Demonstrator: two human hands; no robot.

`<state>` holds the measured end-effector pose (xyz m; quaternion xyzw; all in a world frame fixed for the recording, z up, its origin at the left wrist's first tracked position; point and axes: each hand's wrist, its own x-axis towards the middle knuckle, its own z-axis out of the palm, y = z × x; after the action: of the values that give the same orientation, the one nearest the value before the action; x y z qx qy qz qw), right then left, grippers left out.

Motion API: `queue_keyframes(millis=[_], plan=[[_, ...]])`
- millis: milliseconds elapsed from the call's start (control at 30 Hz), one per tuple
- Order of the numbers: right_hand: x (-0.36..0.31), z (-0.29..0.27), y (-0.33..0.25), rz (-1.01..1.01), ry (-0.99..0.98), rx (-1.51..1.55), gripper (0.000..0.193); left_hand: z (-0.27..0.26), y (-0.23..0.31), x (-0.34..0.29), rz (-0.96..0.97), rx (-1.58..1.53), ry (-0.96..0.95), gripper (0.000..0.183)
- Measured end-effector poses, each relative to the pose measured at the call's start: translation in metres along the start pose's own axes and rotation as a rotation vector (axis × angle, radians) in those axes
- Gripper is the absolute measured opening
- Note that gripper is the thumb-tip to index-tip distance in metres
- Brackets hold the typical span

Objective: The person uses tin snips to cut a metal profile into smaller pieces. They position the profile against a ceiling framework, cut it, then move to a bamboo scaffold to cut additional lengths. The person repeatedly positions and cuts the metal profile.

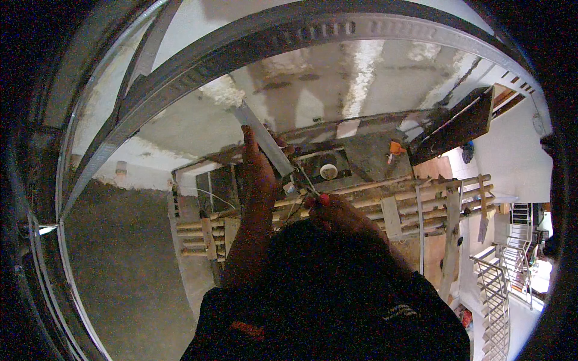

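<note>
A silver-grey metal channel (pixel 265 141) ran against a ceiling (pixel 337 78) of mottled grey concrete streaked with white patches. A red-handled tool (pixel 323 198) showed at the right hand (pixel 337 210). Pale tan bamboo poles (pixel 415 192) crossed the scene, beside an orange object (pixel 395 148) and a white round fitting (pixel 329 171). A dark brown board (pixel 463 123) leaned near white walls (pixel 518 156). The black shirt (pixel 325 313) bore small orange and white marks.

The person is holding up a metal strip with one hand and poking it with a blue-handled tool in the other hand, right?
Not quite. The head view shows the tool's handle in the right hand is red, not blue. The left hand does hold up the metal strip.
</note>
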<state>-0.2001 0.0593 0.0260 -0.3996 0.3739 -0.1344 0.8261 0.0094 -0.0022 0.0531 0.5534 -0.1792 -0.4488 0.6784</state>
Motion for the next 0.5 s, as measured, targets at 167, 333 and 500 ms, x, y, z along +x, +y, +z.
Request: queue_keyframes(millis=[167,333,500], plan=[[0.003,-0.009,0.005,0.017,-0.040,0.068,0.021,-0.003,-0.015,-0.002,-0.059,-0.094,0.007,0.057],[0.012,-0.044,0.025,-0.060,-0.019,-0.269,0.029,-0.002,-0.014,-0.002,-0.099,-0.119,0.082,0.054],[-0.002,-0.056,0.035,-0.132,-0.060,-0.316,0.038,-0.013,0.014,0.030,-0.091,-0.258,0.077,0.055]])
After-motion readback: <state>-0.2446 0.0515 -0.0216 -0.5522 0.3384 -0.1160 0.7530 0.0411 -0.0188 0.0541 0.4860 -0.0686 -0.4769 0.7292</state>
